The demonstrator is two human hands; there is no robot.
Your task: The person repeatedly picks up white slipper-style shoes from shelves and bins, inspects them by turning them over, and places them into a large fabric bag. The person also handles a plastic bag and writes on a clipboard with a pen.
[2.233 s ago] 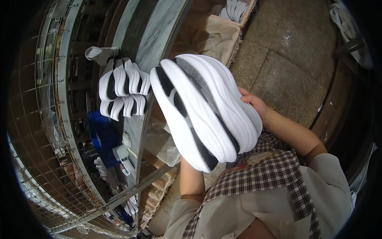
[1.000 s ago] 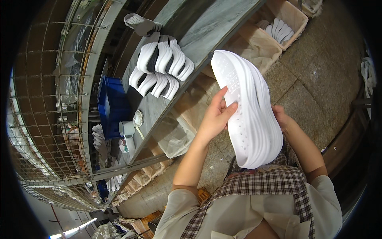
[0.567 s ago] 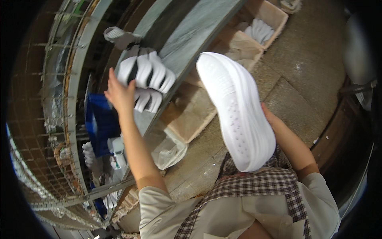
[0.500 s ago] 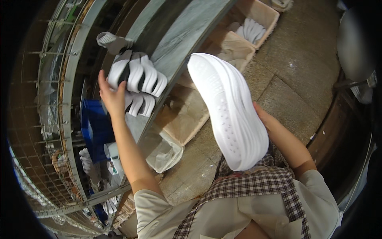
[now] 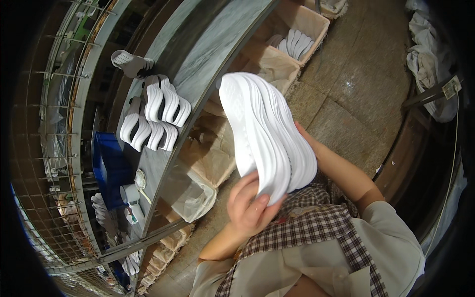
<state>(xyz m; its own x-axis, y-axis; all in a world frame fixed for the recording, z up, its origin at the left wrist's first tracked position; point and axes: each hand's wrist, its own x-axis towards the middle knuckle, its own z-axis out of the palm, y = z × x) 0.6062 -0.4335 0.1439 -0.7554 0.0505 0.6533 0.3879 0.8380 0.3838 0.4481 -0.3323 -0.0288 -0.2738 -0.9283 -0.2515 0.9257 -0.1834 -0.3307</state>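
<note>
A thick stack of white foam shoe soles (image 5: pixel 277 133) is held up in front of my body, slightly fanned. My left hand (image 5: pixel 246 205) grips its lower end, the thumb on the near face. On the far right side of the stack is my right hand (image 5: pixel 308 141); most of its fingers are hidden behind the soles. More white soles (image 5: pixel 168 101) stand on edge in wavy rows on the grey marbled bench (image 5: pixel 210 47) to the left. Beyond them a separate bunch of soles (image 5: pixel 131 63) lies with a dotted face up.
Lined pinkish bins (image 5: pixel 321 37) stand below the bench edge, one with white soles (image 5: pixel 296 44) in it. A blue bin (image 5: pixel 106 163), a white cup (image 5: pixel 129 194) and a small brush-like tool (image 5: pixel 142 183) are at the left. Wire mesh runs along the far left.
My left hand has come from the bench soles to the held stack and grips it. The stack looks thicker and more fanned. The view has shifted a little.
</note>
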